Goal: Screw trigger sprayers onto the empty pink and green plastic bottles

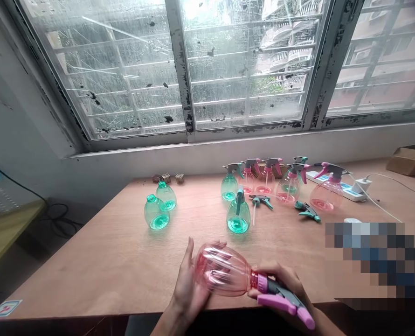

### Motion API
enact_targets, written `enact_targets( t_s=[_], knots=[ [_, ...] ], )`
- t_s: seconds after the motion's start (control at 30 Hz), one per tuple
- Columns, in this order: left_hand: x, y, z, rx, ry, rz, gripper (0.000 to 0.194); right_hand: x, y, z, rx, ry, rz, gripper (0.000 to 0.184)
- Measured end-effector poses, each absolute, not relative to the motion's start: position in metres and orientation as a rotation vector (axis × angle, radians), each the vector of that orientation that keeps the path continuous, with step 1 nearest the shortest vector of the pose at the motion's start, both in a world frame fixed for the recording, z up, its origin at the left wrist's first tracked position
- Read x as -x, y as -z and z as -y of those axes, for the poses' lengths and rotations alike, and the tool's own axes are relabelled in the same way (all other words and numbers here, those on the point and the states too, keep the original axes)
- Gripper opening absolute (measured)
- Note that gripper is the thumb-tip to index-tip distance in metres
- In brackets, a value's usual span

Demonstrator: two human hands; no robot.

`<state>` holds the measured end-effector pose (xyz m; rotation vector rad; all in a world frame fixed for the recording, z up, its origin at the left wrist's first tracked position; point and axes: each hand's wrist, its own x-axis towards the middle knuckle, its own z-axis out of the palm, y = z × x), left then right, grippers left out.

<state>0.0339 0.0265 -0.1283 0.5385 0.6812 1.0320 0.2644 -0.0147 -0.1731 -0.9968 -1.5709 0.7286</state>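
A clear pink spray bottle [224,270] lies on its side in the air above the front of the table, its pink and grey trigger head pointing right and toward me. My left hand [190,284] cups its base end, thumb up, with the fingers behind and partly seen through the plastic. My right hand [287,280] is closed around the neck and collar; some of its fingers are hidden. Beyond the bottle stands a green spray bottle [238,217]. Two loose green trigger heads [261,201] lie behind it and to the right.
Two green bottles without heads [156,213] stand at the left. Several assembled pink and green spray bottles [265,179] line the back near a power strip [347,189] with cables. Small brown blocks [179,178] sit by the wall. A cardboard box [406,158] occupies the right corner.
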Motion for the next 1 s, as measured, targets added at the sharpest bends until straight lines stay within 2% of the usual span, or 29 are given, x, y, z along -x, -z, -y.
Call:
enact_targets(
  t_s=[0.1, 0.27, 0.33, 0.43, 0.53, 0.63, 0.73, 0.87, 1.0],
  knots=[
    [-0.036, 0.128, -0.025, -0.581, -1.143, -0.789, 0.05, -0.262, 0.169, 0.014, 0.991, -0.828, 1.578, 0.025],
    [-0.043, 0.134, -0.017, -0.684, -1.325, -0.849, 0.046, -0.249, 0.173, -0.001, 0.959, -1.406, 1.129, 0.038],
    [-0.045, 0.134, -0.012, -0.785, -1.398, -0.875, 0.047, -0.246, 0.176, -0.005, 0.854, -1.522, 1.008, 0.04],
    [-0.045, 0.13, -0.009, -0.863, -1.397, -0.887, 0.055, -0.246, 0.175, -0.003, 0.833, -1.525, 1.002, 0.043],
    [-0.043, 0.127, -0.012, -0.795, -1.301, -0.865, 0.061, -0.25, 0.17, 0.004, 0.949, -1.388, 1.136, 0.043],
    [-0.039, 0.128, -0.02, -0.694, -1.221, -0.771, 0.06, -0.257, 0.163, 0.01, 1.025, -1.168, 1.371, 0.034],
    [-0.037, 0.131, -0.024, -0.625, -1.105, -0.727, 0.053, -0.263, 0.158, 0.013, 0.96, -1.08, 1.534, 0.03],
    [-0.037, 0.131, -0.021, -0.613, -1.117, -0.823, 0.04, -0.259, 0.158, 0.012, 0.98, -1.215, 1.414, 0.031],
    [-0.038, 0.129, -0.016, -0.709, -1.193, -0.883, 0.045, -0.247, 0.164, 0.009, 0.946, -1.484, 1.083, 0.042]
  ],
)
